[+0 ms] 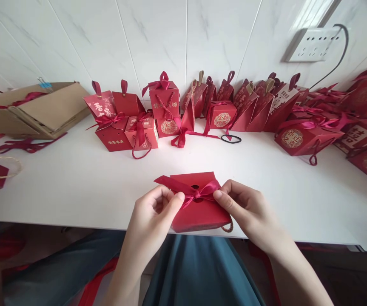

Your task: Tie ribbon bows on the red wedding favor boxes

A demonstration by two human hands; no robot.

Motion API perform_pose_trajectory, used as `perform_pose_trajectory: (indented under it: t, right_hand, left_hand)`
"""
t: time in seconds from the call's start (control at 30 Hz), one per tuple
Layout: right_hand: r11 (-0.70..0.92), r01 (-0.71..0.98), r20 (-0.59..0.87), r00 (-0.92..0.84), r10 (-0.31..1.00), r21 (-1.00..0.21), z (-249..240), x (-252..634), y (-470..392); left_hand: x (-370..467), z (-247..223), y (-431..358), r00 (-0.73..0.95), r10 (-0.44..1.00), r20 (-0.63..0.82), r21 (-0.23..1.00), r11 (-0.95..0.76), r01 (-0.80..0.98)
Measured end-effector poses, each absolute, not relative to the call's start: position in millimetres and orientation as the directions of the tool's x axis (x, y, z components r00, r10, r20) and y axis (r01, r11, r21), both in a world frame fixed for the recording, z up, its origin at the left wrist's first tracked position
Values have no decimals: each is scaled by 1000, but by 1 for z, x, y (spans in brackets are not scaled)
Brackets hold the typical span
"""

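The left hand point(156, 212) pinches one side of the ribbon bow point(197, 194) between thumb and fingers; the right hand point(245, 208) pinches its other side. The bow lies on top of the red box point(199, 219), which rests on the white surface point(260, 170) between both hands. Beyond the red box lies a black loop point(231, 143), then upright gift boxes point(223, 120); well to its left, a cardboard carton point(51, 108).

Single head view, from behind and above near edge of the surface point(75, 182), facing forward and down toward tiled wall point(157, 38); left hand point(154, 212), right hand point(250, 208) close.
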State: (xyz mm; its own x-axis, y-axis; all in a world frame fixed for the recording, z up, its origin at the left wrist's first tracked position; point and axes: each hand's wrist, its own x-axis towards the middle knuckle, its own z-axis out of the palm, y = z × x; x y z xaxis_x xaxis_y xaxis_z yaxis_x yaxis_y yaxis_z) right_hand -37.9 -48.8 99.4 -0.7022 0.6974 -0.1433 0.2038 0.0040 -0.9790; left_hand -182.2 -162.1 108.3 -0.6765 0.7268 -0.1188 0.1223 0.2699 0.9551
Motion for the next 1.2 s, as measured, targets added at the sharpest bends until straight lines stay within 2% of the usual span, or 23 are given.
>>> perform_pose_trajectory:
  t: [0.2, 0.5, 0.7, 1.2]
  right_hand:
    - [-199, 6, -135, -756, 640, -980, 89, -36, -40]
    - [-353, -157, -84, -811, 579, -922, 71, -37, -35]
    - [-356, -222, -14, -832, 554, -908, 58, -36, -27]
    - [-394, -268, 32, -858, 512, -879, 52, -36, -22]
  left_hand:
    - [-182, 106, -160, -632, 754, -180, 974, 227, -6]
    - [-185, 97, -164, -560, 822, -104, 983, 170, 67]
    - [-192, 88, -163, -470, 883, -15, 986, 90, 137]
    - [-205, 75, -164, -381, 925, -8, 996, 41, 78]
